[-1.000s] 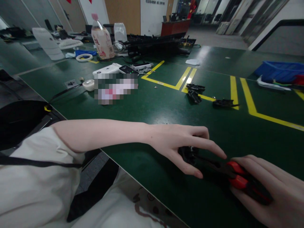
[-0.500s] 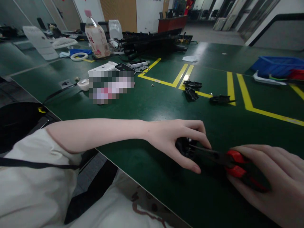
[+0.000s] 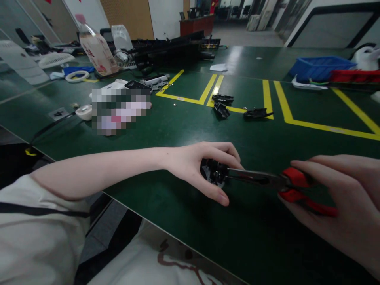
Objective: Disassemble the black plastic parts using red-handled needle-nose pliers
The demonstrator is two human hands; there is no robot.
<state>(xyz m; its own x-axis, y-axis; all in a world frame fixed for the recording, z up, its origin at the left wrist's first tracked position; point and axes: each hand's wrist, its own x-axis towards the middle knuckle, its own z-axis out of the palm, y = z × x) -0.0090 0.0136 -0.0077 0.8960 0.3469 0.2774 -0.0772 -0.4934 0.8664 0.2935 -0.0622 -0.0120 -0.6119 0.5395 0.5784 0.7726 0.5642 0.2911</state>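
One black part sat near frame centre between our left hand's parted thumb and forefinger, any pinch hidden; our right hand, farther off, lower right, clasped red-handled long-nose pliers, long axis pointing leftward at it.

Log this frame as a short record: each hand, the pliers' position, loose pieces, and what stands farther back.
left hand: curled around a small black part
right hand: gripping red-handled pliers
pliers' position: tips at the small black part; exact contact unclear
loose pieces: three black pieces near yellow tape
farther back, left: pink-capped bottle
farther back, right: blue bin
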